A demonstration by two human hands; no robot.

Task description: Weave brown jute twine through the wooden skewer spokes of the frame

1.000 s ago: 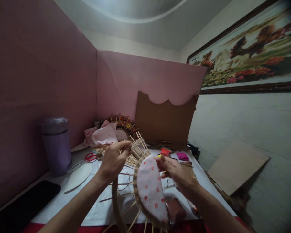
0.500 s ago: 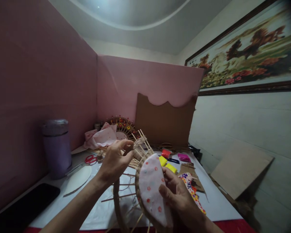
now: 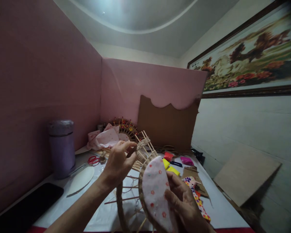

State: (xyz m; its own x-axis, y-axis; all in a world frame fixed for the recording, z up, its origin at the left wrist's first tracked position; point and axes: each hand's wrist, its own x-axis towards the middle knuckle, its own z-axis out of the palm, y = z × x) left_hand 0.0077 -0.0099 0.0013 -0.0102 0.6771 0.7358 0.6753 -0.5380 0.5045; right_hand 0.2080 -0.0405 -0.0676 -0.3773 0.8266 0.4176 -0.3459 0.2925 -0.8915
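Partition (image 3: 147, 81) in pink rises along the left and far edges of the white tabletop (image 3: 220, 210). Cardboard (image 3: 167, 126) with a wavy top stands at the far edge, toward the right. The woven piece (image 3: 154, 191), a half-round with sticks and a hoop, is held up over the middle of the near edge. The right hand (image 3: 185, 199) grasps its straight side, thumb on the spotted face. The left hand (image 3: 122, 158) bends its fingertips at the twine-wound sticks (image 3: 144, 142) on top; whether they pinch a strand I cannot tell. A phone (image 3: 31, 204) lies at the near left corner; a tumbler (image 3: 62, 155) stands by the left edge. Cloth (image 3: 106, 137) is heaped toward the far left corner. A white oval (image 3: 81, 179) lies near the tumbler, close to red scissors (image 3: 93, 160). A magenta packet (image 3: 187, 160) lies near the right edge.
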